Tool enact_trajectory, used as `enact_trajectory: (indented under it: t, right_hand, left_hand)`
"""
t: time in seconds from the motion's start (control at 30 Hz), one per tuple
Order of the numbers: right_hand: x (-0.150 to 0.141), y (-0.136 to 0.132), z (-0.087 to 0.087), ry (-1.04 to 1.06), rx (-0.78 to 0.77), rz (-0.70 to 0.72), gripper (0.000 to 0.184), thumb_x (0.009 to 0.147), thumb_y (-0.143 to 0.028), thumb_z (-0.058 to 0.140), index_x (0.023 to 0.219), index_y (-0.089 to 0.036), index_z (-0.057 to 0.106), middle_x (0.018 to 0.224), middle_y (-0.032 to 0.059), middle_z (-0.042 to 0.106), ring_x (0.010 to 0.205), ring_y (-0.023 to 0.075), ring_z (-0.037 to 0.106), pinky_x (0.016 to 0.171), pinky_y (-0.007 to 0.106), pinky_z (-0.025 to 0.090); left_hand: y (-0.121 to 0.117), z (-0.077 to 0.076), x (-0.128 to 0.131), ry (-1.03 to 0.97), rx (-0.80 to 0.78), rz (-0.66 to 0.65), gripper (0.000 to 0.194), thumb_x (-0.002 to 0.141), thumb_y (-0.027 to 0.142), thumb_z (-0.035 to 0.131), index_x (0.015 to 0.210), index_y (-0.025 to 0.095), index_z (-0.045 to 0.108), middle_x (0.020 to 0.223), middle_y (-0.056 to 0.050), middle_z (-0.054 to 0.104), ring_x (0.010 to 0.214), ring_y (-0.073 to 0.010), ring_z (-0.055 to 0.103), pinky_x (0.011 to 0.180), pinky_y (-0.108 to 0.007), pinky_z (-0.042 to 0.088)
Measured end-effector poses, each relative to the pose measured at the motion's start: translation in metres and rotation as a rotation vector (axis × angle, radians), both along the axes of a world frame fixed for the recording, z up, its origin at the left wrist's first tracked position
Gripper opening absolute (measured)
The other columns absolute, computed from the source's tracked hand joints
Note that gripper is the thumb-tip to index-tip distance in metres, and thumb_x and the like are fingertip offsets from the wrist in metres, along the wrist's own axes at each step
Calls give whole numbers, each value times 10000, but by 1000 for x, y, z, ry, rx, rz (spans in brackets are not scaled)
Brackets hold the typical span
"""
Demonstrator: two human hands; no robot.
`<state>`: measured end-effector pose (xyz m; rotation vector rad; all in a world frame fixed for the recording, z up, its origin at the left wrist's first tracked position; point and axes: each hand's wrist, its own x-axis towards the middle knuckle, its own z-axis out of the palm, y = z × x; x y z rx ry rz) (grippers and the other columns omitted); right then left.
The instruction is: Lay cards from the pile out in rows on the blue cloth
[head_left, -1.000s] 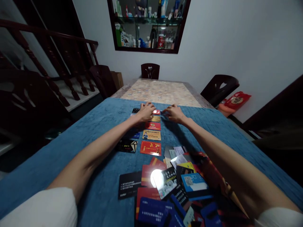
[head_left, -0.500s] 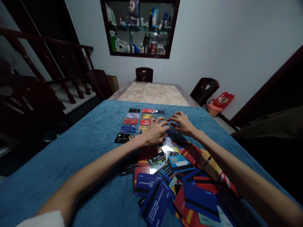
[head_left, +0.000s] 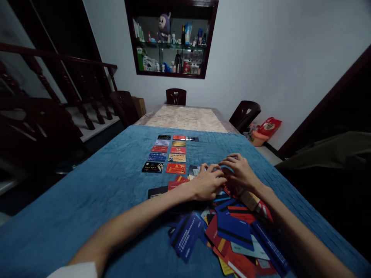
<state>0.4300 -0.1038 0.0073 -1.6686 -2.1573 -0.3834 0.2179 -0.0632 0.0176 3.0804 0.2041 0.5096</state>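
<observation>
A loose heap of plastic cards, mostly blue and red, lies face up and face down on the blue cloth before me. My left hand is over the far part of the heap, its fingers bent but apart above the cards. Close to its right, my right hand arches over the same part with spread, curved fingers. A dark red card surface shows between the hands; whether fingertips touch it is unclear. Left of them, cards are laid in rows, with a red card and a black VIP card nearest me.
The blue cloth covers the near part of a patterned table. Dark chairs stand around it. A wall cabinet with bottles and a plush toy is ahead. A red bag rests by an orange tub at right.
Both hands have moved back toward me and to the right, from beside the card rows to over the heap. The red card at the near end of the second column is now uncovered.
</observation>
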Motion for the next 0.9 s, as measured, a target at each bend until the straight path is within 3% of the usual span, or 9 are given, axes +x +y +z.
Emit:
enact_trajectory:
  t: [0.1, 0.33, 0.63, 0.9]
  right_hand:
    - [-10, -13, -2, 23, -2, 34, 247, 909, -276, 513, 1062, -245, 705, 1053, 87, 708, 1104, 294, 490, 846, 440, 389]
    - [-30, -31, -7, 109, -83, 162, 206, 919, -271, 508, 968, -242, 707, 1039, 85, 713, 1111, 287, 503, 875, 468, 415]
    - [-43, -44, -2, 116, -183, 217, 168, 885, -293, 575, 993, -263, 700, 1035, 67, 703, 1127, 282, 508, 927, 486, 407]
    - [-44, -49, 4, 117, -255, 229, 276, 821, -312, 651, 1090, -255, 670, 1156, 78, 659, 1168, 305, 459, 951, 508, 397]
  left_hand:
    - [-6, -1, -9, -14, -4, 6, 210, 907, 247, 554, 1100, 182, 605, 1260, -89, 604, 1289, -295, 398, 974, -492, 347]
    - [-8, -8, -35, 39, -43, 6, 150, 882, 319, 618, 930, 181, 647, 1209, -101, 607, 1278, -316, 396, 976, -509, 338]
    - [-6, -6, -49, 11, -122, 33, 163, 853, 286, 638, 979, 183, 639, 1199, -83, 631, 1239, -298, 437, 953, -471, 333]
    - [-8, -10, -54, 2, -155, 73, 267, 855, 343, 645, 1067, 182, 642, 1224, -102, 618, 1225, -295, 452, 963, -484, 343]
